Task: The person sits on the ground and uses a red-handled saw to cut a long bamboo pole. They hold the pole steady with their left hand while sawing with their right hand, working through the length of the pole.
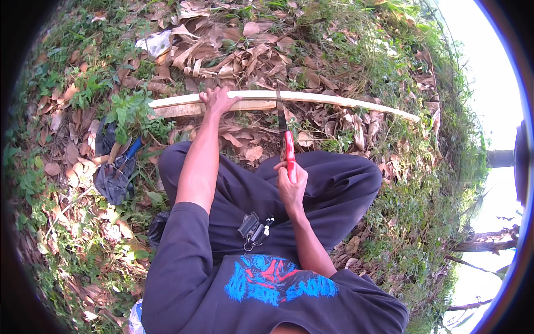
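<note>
A long, pale wooden strip [339, 100] lies crosswise in front of my crossed legs. Beneath its left half is a shorter wooden piece [258, 104], whose right end is close to the saw. My left hand [218, 101] grips the strip left of the middle, fingers over its top and thumb stretched to the right. In my right hand [292, 186] is the red handle of a hand saw [282, 115]. Its dark, narrow blade points away from me and crosses the strip near the end of the shorter piece. Whether the teeth have cut in is too small to tell.
To the left, a black plastic bag [115, 183] lies by a blue-handled tool [133, 148] and a wooden handle [113, 152]. Dry leaves [228, 50] and green plants cover the ground. A whitish scrap [156, 43] rests at the far left. Dark keys or a pouch [251, 227] hang at my waist.
</note>
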A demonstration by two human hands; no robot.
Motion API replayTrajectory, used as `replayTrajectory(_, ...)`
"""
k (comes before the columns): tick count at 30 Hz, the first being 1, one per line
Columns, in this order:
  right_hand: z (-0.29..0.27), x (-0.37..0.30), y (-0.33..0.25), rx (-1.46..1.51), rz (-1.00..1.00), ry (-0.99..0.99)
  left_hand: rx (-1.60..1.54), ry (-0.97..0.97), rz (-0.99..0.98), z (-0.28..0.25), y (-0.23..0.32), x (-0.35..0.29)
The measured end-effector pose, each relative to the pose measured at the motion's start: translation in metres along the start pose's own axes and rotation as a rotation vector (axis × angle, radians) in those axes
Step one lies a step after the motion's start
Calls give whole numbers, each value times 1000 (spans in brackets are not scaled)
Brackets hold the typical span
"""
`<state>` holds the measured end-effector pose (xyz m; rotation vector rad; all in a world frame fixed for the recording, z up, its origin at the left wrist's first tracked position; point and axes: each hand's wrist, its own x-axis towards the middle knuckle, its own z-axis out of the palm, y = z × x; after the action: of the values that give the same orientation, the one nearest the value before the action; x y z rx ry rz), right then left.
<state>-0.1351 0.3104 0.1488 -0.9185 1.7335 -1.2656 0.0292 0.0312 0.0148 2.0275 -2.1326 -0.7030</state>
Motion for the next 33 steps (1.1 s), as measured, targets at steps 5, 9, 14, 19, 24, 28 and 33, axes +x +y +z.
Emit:
replayTrajectory(5,5,20,9,-110,-113,-4,-10,41,9,4,-7,2)
replayTrajectory(9,17,75,20,-182,-192,58,-11,14,17,5,0,5)
replayTrajectory(14,13,59,20,-153,-168,34,1,23,12,6,-2,6)
replayTrajectory(19,-1,5,15,1,-34,5,2,4,12,3,-5,3)
replayTrajectory(24,5,70,18,-8,-44,22,-8,31,-2,2,-2,2)
replayTrajectory(28,17,96,16,-177,-167,36,-21,-14,8,3,2,5)
replayTrajectory(33,7,27,17,-150,-114,15,-23,16,-6,6,-6,6)
